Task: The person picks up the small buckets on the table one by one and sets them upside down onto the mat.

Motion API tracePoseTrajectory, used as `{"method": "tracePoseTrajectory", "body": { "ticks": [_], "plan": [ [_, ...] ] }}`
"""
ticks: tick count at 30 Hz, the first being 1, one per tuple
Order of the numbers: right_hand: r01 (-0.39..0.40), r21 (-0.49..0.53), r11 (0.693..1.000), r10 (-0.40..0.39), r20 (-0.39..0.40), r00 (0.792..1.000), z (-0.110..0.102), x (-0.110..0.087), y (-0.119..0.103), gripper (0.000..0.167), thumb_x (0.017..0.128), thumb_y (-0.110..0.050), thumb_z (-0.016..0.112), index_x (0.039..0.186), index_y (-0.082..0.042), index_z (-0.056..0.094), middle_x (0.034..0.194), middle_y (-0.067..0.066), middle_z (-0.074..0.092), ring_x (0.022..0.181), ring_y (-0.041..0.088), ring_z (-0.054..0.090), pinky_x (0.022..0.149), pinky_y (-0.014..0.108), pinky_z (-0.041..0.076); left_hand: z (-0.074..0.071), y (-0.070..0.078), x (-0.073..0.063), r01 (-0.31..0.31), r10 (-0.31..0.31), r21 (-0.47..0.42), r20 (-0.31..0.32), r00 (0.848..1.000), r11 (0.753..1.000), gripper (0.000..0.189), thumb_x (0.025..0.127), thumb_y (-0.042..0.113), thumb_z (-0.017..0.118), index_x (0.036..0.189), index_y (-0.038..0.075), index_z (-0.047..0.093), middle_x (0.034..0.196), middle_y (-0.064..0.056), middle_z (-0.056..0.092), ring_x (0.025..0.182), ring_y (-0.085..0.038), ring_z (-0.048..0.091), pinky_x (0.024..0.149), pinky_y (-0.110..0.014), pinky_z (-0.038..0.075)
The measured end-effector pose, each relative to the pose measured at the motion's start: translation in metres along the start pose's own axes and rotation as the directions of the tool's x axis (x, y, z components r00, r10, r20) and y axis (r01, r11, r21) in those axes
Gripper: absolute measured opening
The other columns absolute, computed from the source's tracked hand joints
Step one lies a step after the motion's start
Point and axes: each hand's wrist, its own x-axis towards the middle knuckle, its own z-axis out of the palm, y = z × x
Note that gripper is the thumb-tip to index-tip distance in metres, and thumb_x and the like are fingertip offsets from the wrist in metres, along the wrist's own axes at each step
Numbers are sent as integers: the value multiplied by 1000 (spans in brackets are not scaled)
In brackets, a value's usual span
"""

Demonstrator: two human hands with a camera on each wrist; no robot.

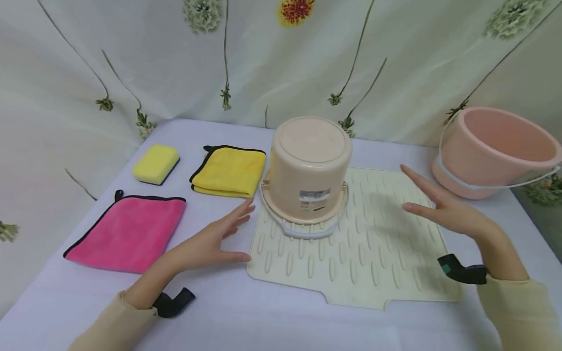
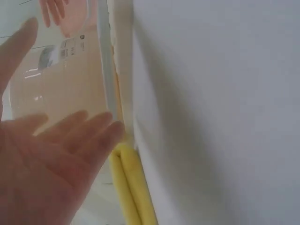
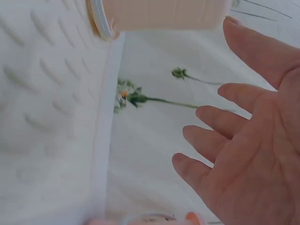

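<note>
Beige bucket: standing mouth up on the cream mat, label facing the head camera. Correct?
Not quite: the beige bucket is upside down, its base on top, as the head view shows. It does stand on the cream mat, with its label facing that camera.

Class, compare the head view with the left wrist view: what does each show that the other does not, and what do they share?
Only the head view: the pink cloth, the sponge and the red flower.

Only the left wrist view: the palm of the left hand face-on, and the yellow cloth edge-on, showing its fold from the side.

Both: that hand and cloth, the upturned beige bucket, the mat, the table, and, only partly in the wrist view, the pink bucket and right hand.
</note>
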Motion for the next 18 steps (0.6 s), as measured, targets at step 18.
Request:
{"method": "tracePoseTrajectory", "body": {
  "ticks": [18],
  "plan": [
    [-67, 24, 997, 68, -599, 798, -107, 5, 68, 49, 96, -17, 55, 143, -22, 42, 145, -6, 36, 134, 9, 21, 110, 36, 11, 5, -27, -24, -35, 11, 144, 161, 987, 989, 63, 81, 46, 69, 139, 29, 47, 152, 5, 23, 140, -26, -1, 104, -62, 5]
  ]
}}
